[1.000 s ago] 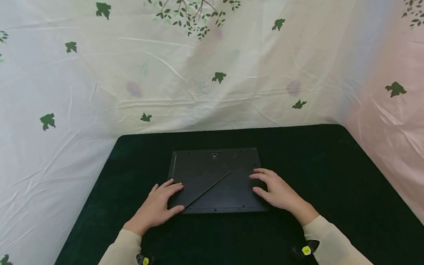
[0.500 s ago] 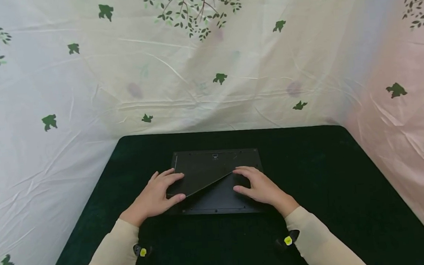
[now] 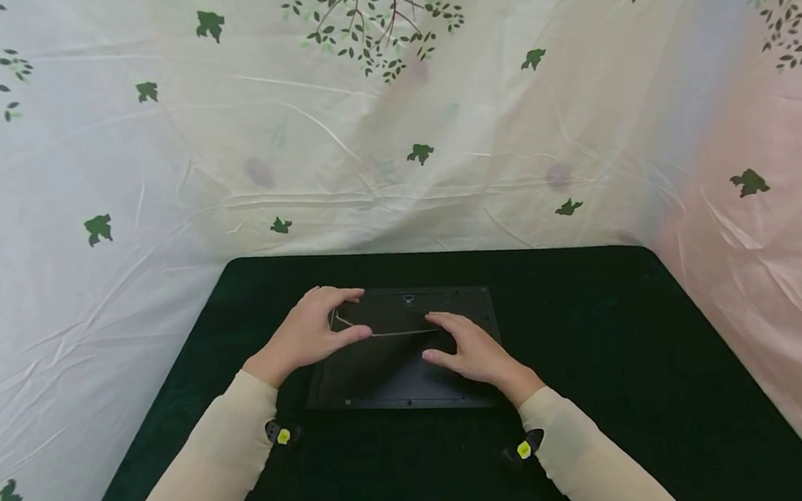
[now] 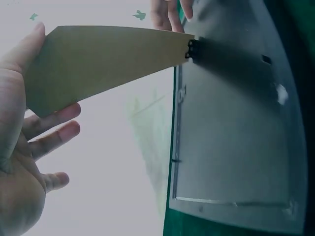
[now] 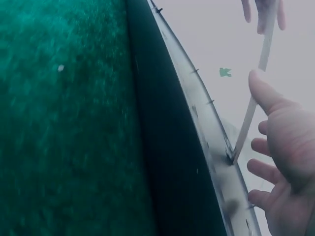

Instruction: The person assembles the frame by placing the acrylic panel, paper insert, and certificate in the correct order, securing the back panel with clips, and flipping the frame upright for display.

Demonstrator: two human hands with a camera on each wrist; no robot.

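A dark picture frame (image 3: 396, 387) lies with its back facing up. My left hand (image 3: 302, 331) pinches the wide end of its easel stand leg (image 4: 108, 64) between thumb and fingers. The leg tilts up from the frame's back, and in the left wrist view its narrow end meets a small black hinge (image 4: 191, 49). My right hand (image 3: 474, 350) is over the right half of the frame, close to the hinged end, its fingers loosely extended. In the right wrist view its thumb crosses in front of the leg; whether it touches cannot be told.
Under the frame is a dark green cloth-covered table (image 3: 588, 330). A pale curtain (image 3: 490, 120) with printed leaves and birds hangs behind and on both sides. Small metal tabs (image 5: 196, 70) stick out along the frame's back edge.
My left hand has lifted the leg's free end and moved up and away with it. My right hand has moved left from the frame's right edge to near the hinge.
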